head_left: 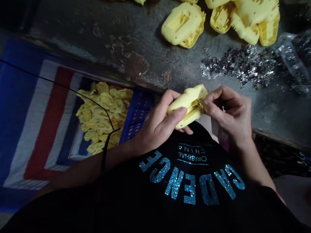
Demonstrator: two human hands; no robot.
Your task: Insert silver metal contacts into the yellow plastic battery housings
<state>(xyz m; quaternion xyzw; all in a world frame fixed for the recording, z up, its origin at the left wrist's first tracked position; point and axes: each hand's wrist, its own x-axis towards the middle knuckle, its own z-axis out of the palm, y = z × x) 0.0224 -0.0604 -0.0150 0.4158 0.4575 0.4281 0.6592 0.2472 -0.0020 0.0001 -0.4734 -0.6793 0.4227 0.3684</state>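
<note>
My left hand [161, 121] is closed round a yellow plastic shell [188, 95], thumb on top and fingers beneath. The shell is tilted in front of my chest and has a long recess along its face. My right hand [225, 110] pinches a small metal part [199, 103] between thumb and index finger, right at the shell's recess. Fingertips partly cover this part, so its exact shape and whether it sits in the recess cannot be told.
On the grey worktable lie a heap of small shiny metal pieces [240, 66], a clear plastic bag [291, 56] and several yellow shells [182, 24]. A blue crate [136, 113] at left holds yellow parts [104, 113]. A black cable [108, 139] crosses near my left forearm.
</note>
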